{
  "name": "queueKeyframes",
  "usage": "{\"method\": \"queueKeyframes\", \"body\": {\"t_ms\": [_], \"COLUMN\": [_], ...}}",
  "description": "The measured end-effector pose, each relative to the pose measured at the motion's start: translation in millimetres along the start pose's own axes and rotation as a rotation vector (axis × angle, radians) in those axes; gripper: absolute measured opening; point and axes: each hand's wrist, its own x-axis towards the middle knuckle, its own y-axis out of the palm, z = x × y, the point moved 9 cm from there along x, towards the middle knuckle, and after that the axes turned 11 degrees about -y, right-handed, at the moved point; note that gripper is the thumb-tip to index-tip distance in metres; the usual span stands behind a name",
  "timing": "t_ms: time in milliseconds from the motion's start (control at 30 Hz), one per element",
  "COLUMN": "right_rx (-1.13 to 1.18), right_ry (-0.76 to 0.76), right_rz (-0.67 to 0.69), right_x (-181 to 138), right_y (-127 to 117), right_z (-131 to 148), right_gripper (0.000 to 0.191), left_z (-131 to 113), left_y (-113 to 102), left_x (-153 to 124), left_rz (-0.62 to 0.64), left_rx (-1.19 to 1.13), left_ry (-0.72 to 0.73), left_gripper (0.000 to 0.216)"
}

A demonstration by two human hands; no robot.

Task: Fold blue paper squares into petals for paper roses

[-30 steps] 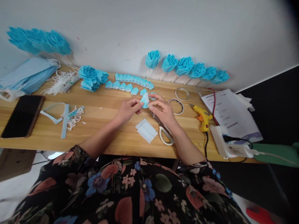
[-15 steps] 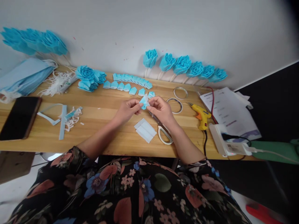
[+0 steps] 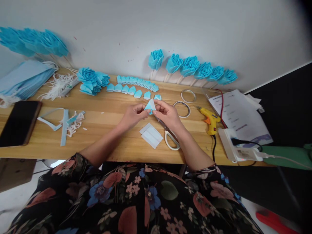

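Between my two hands is a small folded piece of blue mask fabric [image 3: 150,105], its pointed tip upward and its lower edge gathered. My left hand [image 3: 135,114] pinches its left side, and my right hand [image 3: 166,113] pinches the right. Below them lie pale cut fabric pieces [image 3: 151,135] in a small stack. Scissors with white handles [image 3: 172,140] rest partly under my right hand. Just beyond the hands, folded blue petals [image 3: 137,94] are set out in a row, with a longer overlapping row [image 3: 137,83] behind.
Blue fabric roses [image 3: 190,66] on sticks lean against the wall, with more roses [image 3: 90,80] lying left. Two tape rolls [image 3: 181,109], a yellow glue gun [image 3: 210,120] and a power strip [image 3: 237,148] are right. Face masks [image 3: 29,79], a phone [image 3: 20,123] and scraps [image 3: 64,126] are left.
The folded fabric piece has been turned and flattened slightly between my fingers, so its pointed shape shows more clearly. Both hands stay in almost the same place.
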Motion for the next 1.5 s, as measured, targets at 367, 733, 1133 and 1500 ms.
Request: {"method": "queueKeyframes", "body": {"t_ms": [367, 733, 1133, 1500], "right_rx": [-0.034, -0.088, -0.114, -0.059], "right_ry": [-0.005, -0.044, -0.036, -0.041], "right_rz": [0.018, -0.056, -0.094, -0.062], "right_x": [-1, -1, 0, -1], "right_y": [3, -5, -5, 2], "right_z": [5, 13, 16, 18], "right_gripper": [0.04, 0.034, 0.034, 0.032], "left_z": [9, 3, 4, 11], "left_y": [4, 16, 15, 11], "left_x": [4, -3, -1, 4], "left_rz": [0.034, 0.164, 0.142, 0.084], "left_rx": [0.005, 0.074, -0.005, -0.059], "left_ry": [-0.023, -0.068, -0.053, -0.04], "left_gripper": [0.026, 0.037, 0.037, 0.033]}}
